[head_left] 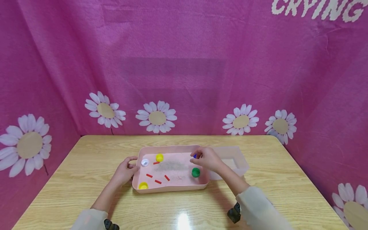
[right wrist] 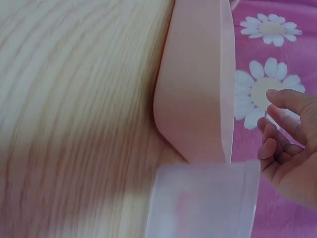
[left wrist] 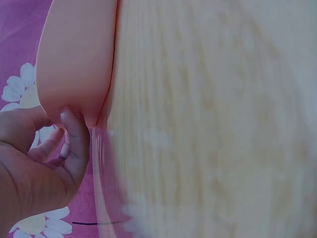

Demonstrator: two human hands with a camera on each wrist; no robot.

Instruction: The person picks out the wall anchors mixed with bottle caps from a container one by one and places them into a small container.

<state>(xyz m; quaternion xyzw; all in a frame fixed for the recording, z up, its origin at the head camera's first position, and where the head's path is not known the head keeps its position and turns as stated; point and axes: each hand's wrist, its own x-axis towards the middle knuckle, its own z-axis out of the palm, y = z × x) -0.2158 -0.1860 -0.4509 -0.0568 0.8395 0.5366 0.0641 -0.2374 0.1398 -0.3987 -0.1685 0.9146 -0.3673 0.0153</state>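
My left hand (head_left: 125,171) grips the left end wall of a pink tray (head_left: 172,188); in the left wrist view a finger presses the tray's outer end. Over the tray's right end hovers my right hand (head_left: 208,158), its thumb and fingers apart with nothing between them in the right wrist view. A blue piece (head_left: 195,156) shows beside those fingers, partly hidden by them. Below the hand sits a round green cap (head_left: 195,172). Toward the left lie a yellow cap (head_left: 159,157), another yellow cap (head_left: 143,185), a white cap (head_left: 145,162) and several short red sticks (head_left: 158,181).
A translucent white bin (head_left: 241,161) stands against the tray's right end, partly behind my right forearm. The wooden table (head_left: 276,179) extends to both sides. Behind it hangs a magenta curtain (head_left: 184,80) with daisies.
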